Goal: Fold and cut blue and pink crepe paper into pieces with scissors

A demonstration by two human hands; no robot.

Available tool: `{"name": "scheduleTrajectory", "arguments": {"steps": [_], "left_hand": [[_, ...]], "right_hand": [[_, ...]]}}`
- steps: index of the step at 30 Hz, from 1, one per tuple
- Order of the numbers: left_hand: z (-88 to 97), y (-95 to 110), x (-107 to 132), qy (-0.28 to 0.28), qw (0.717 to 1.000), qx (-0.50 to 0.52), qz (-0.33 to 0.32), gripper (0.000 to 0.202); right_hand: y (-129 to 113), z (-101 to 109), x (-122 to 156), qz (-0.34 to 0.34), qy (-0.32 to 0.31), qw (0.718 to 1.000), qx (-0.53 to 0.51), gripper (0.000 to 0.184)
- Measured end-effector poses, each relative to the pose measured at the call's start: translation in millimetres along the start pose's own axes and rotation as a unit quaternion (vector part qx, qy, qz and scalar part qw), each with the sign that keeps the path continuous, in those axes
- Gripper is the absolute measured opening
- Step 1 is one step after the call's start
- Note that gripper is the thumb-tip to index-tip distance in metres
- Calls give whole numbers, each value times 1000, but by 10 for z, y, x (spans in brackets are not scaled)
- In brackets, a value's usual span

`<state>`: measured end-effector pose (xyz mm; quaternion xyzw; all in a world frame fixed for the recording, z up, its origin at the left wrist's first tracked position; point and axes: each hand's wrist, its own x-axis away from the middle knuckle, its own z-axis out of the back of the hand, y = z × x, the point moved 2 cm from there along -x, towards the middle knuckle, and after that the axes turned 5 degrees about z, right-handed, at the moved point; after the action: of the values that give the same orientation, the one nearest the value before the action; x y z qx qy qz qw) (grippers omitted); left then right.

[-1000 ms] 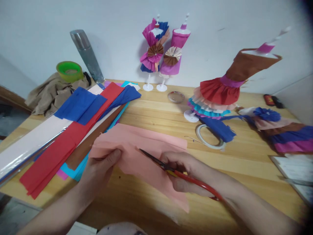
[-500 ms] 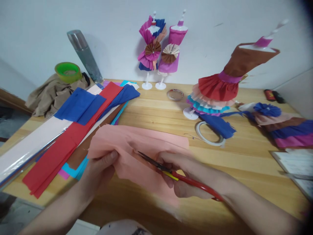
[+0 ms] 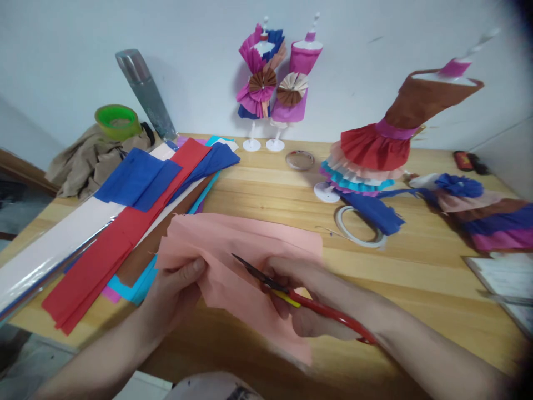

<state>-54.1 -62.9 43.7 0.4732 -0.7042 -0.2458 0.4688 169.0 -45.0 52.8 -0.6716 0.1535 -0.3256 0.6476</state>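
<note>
A salmon-pink sheet of crepe paper (image 3: 245, 241) lies across the front of the wooden table (image 3: 416, 278). My left hand (image 3: 175, 291) pinches its left edge, thumb on top. My right hand (image 3: 316, 300) is closed round red-handled scissors (image 3: 291, 291), whose dark blades point left into the pink sheet, a short way from my left thumb.
Folded red, blue, white and brown paper sheets (image 3: 125, 216) lie at the left. Small mannequins in paper dresses (image 3: 275, 83) stand at the back wall; a larger one (image 3: 383, 144) stands at the right beside a tape ring (image 3: 358, 228). A steel flask (image 3: 145, 91) and green tape roll (image 3: 117, 121) sit far left.
The scissors and my right hand shifted slightly along the pink sheet. My left hand kept its pinch and the sheet's edge moved a little.
</note>
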Motion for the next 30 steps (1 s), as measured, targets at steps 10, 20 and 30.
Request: {"name": "scheduleTrajectory", "arguments": {"steps": [10,20,30], "left_hand": [[17,-31,-9,-5,1000,9,10,43],[-13,13,-4,-7,1000,12,5,42],[-16,60,-18,3,1000,-2,11,31]], "right_hand": [[-28,-26,-73,32,2,999,43,15],[-77,-11,-24,71,3,997,40,54],[40,-27,-19,34,47,997,52,45]]}}
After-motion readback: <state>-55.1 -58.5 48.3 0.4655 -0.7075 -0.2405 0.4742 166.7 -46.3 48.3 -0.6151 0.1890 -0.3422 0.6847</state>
